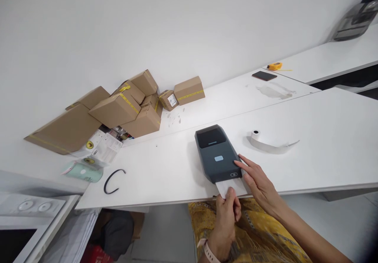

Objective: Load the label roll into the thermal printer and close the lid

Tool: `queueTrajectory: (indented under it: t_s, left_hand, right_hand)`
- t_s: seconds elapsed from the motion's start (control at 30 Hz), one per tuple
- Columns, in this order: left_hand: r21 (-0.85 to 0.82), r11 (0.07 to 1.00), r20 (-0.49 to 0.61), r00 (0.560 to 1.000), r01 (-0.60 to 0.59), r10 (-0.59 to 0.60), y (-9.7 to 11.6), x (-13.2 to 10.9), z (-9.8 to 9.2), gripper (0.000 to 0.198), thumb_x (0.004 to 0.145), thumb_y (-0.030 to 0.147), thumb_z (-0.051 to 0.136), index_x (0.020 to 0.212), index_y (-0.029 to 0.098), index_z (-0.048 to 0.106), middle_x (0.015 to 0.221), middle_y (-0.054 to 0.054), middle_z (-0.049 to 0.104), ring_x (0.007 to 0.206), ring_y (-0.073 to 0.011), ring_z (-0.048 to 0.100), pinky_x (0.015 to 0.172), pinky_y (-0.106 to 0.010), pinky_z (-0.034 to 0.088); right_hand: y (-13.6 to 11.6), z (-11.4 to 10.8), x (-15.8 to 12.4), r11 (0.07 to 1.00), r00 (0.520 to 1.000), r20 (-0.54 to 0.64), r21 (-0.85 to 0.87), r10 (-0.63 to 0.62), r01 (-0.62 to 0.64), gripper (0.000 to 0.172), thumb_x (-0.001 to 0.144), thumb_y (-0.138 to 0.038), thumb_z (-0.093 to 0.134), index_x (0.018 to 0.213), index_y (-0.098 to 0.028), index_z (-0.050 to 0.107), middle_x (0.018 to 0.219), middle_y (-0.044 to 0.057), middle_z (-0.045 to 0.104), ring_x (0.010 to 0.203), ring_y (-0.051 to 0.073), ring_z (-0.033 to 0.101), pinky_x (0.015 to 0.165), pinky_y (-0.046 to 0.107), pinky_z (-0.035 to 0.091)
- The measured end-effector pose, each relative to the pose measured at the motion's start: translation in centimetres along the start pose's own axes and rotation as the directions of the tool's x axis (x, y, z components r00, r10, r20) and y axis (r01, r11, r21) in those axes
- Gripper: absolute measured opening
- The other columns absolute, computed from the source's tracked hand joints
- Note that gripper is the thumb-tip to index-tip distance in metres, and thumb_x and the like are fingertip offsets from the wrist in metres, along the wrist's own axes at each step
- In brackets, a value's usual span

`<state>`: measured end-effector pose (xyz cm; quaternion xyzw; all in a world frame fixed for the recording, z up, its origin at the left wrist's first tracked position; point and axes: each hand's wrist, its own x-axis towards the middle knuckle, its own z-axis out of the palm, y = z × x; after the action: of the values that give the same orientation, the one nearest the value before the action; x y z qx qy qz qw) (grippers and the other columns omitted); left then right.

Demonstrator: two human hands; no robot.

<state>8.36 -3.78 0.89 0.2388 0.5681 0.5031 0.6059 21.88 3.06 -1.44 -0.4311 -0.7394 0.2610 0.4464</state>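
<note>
A dark grey label printer (211,152) with a light blue button lies near the table's front edge. White label paper (227,185) sticks out of its near end. My left hand (227,212) pinches this paper between thumb and fingers, just beyond the table edge. Against the printer's right side rests my right hand (256,180), its fingers stretched out and touching the casing near the front corner. To the right, a small paper roll (255,134) stands on the table with a loose strip curling away from it.
Cardboard boxes (118,109) with yellow tape are piled against the wall at left. Near them lie a mint-green cylinder (85,171) and a black headband-like hoop (113,182). A dark tablet or phone (264,75) and a yellow tape measure (274,66) lie at the back right.
</note>
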Motion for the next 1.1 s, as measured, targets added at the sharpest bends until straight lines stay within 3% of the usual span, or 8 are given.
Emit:
queueTrajectory:
  t_s: [0.17,0.3,0.4,0.47,0.6,0.73,0.83,1.1]
  left_hand:
    - [0.035,0.999,-0.021,0.999,0.029,-0.028,-0.7,0.3,-0.3,0.064,0.067,0.082,0.064,0.059,0.021,0.047,0.048,0.007,0.036,0.042,-0.0071,0.031,0.046,-0.025,0.022]
    - [0.3,0.954,0.203,0.975,0.029,-0.094,-0.9,0.2,-2.4,0.058,0.079,0.072,0.056,0.055,0.019,0.053,0.051,0.002,0.046,0.045,-0.009,0.038,0.049,-0.026,0.028]
    - [0.562,0.817,0.304,0.951,-0.13,-0.058,-0.8,0.3,-5.3,0.043,0.083,0.055,0.06,0.064,0.017,0.065,0.058,0.0,0.057,0.053,-0.0114,0.047,0.054,-0.026,0.032]
    - [0.617,0.768,0.235,0.972,-0.173,0.031,-0.4,0.5,-7.3,0.037,0.085,0.049,0.059,0.069,0.017,0.068,0.061,0.0,0.06,0.057,-0.0122,0.05,0.056,-0.026,0.034]
    - [0.523,0.835,-0.042,0.973,-0.171,0.225,1.6,1.2,-9.7,0.048,0.089,0.062,0.051,0.072,0.019,0.063,0.063,0.0,0.06,0.056,-0.0131,0.052,0.056,-0.026,0.04]
    - [0.469,0.836,-0.21,0.884,-0.284,0.418,4.1,1.2,-8.8,0.051,0.092,0.063,0.05,0.112,0.021,0.068,0.119,-0.011,0.07,0.104,-0.0225,0.066,0.086,-0.031,0.053]
    - [0.443,0.827,-0.162,0.877,-0.345,0.452,4.7,1.4,-7.1,0.061,0.094,0.06,0.051,0.145,0.027,0.051,0.158,-0.009,0.044,0.141,-0.026,0.046,0.112,-0.035,0.042]
    - [0.359,0.849,-0.042,0.902,-0.388,0.43,3.6,2.2,-4.8,0.077,0.093,0.06,0.054,0.158,0.026,0.031,0.166,-0.009,0.03,0.151,-0.0285,0.032,0.12,-0.038,0.036]
  right_hand:
    - [-0.6,-0.2,0.5,0.998,0.999,-0.027,-0.067,-0.018,0.016,0.04,0.103,-0.034,0.043,0.142,-0.04,0.049,0.156,0.005,0.044,0.141,0.029,0.044,0.108,0.053,0.045]
    - [-1.6,-0.3,2.2,0.966,0.985,-0.052,-0.21,-0.163,0.148,0.036,0.1,-0.033,0.051,0.136,-0.034,0.054,0.156,0.009,0.043,0.142,0.033,0.041,0.107,0.055,0.043]
    - [-2.0,0.2,3.6,0.906,0.96,0.009,-0.329,-0.281,0.268,0.037,0.1,-0.033,0.051,0.137,-0.033,0.055,0.159,0.01,0.039,0.144,0.035,0.038,0.106,0.057,0.043]
    - [-2.1,0.7,4.3,0.863,0.944,0.058,-0.392,-0.324,0.32,0.039,0.1,-0.035,0.051,0.139,-0.032,0.056,0.159,0.011,0.039,0.144,0.035,0.038,0.105,0.057,0.044]
    - [-1.8,1.5,4.7,0.824,0.932,0.08,-0.445,-0.353,0.35,0.037,0.1,-0.035,0.052,0.136,-0.032,0.059,0.157,0.01,0.044,0.143,0.033,0.04,0.101,0.051,0.047]
    - [-1.9,2.0,4.7,0.811,0.929,0.034,-0.478,-0.367,0.338,0.034,0.099,-0.034,0.054,0.132,-0.03,0.062,0.153,0.008,0.05,0.142,0.033,0.042,0.1,0.048,0.048]
    - [-2.3,2.2,5.0,0.789,0.922,0.006,-0.516,-0.387,0.334,0.029,0.099,-0.032,0.054,0.126,-0.029,0.064,0.149,0.008,0.055,0.14,0.032,0.045,0.104,0.051,0.043]
    - [-2.5,2.4,5.1,0.792,0.923,-0.014,-0.518,-0.384,0.322,0.027,0.099,-0.033,0.057,0.125,-0.03,0.062,0.148,0.007,0.057,0.143,0.032,0.043,0.115,0.057,0.031]
